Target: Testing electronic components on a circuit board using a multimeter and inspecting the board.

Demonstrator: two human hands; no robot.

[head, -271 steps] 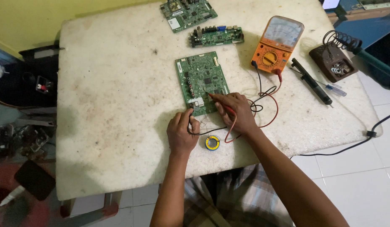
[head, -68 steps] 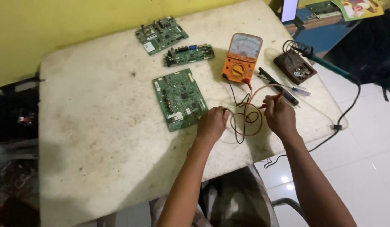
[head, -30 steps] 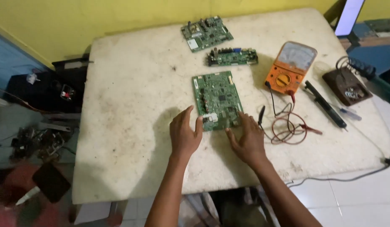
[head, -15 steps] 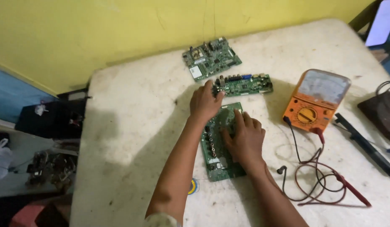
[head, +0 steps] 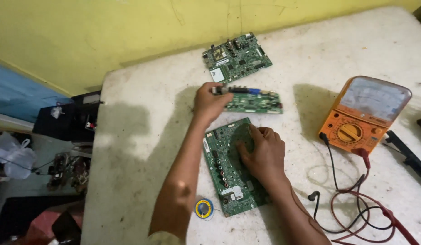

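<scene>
The left hand (head: pixel 210 102) closes on the left end of a narrow green circuit board (head: pixel 256 100), hiding that end; the board's long axis runs left-right at upper centre. The right hand (head: pixel 263 154) lies flat, fingers spread, covering the middle of a larger green circuit board (head: pixel 226 174) running near-vertical at centre. An orange multimeter (head: pixel 364 113) sits right, its leads (head: pixel 351 213) cut off at the bottom edge.

Your left hand (head: pixel 211 102) grips the left end of the narrow circuit board (head: pixel 252 100). Your right hand (head: pixel 261 153) lies flat on the large green board (head: pixel 224 168). At its three o'clock stands the orange multimeter (head: pixel 365 114); at twelve, another board (head: pixel 236 56).
</scene>
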